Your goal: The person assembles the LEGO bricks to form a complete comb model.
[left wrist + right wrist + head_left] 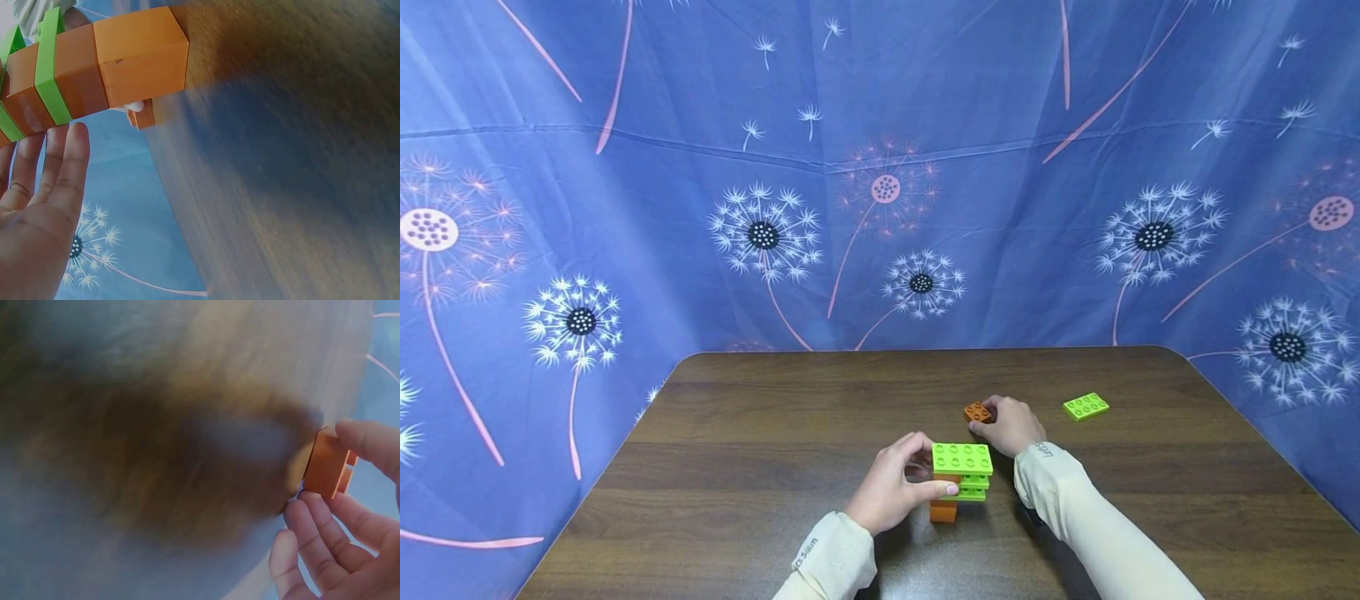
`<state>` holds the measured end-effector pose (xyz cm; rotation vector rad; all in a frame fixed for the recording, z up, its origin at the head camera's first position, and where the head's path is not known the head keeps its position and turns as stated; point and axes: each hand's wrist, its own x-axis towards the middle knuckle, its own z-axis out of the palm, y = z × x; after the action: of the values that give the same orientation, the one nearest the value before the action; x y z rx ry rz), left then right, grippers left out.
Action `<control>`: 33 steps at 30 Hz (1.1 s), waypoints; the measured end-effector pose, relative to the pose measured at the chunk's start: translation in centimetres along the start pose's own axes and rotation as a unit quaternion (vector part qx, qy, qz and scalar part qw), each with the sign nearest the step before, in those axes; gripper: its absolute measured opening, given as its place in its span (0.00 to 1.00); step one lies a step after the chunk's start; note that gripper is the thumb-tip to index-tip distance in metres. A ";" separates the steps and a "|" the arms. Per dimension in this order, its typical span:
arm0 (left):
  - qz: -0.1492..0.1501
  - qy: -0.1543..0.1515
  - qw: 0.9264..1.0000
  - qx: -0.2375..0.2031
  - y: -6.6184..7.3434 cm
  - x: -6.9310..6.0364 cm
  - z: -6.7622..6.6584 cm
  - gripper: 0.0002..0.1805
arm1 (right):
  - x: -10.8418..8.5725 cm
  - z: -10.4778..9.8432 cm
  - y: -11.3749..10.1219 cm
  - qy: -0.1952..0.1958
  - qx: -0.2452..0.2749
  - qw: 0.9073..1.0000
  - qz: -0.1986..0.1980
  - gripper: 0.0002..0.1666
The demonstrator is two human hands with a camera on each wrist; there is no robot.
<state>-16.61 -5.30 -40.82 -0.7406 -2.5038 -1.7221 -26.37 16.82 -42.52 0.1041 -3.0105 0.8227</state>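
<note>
My left hand grips a tower of toy building bricks, its thumb across the near side and its fingers behind. A lime-green eight-stud plate tops the tower, which alternates green plates and orange bricks. An orange block forms its bottom end in the left wrist view. Farther back and to the right, my right hand pinches a small orange brick between thumb and fingers. In the right wrist view that brick shows its studs toward the right.
A loose lime-green plate lies studs up on the brown wooden table, right of my right hand. Behind the table's far edge hangs a blue cloth printed with dandelions.
</note>
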 end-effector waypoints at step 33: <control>-0.001 0.000 1.000 -0.003 0.1 -0.1 -0.1 0.15 | -5.6 -3.3 0.9 0.009 0.066 0.985 -0.157 0.22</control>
<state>-16.52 -5.35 -40.70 -0.7383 -2.5018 -1.7307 -20.87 19.57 -40.32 0.5518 -2.8115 0.9753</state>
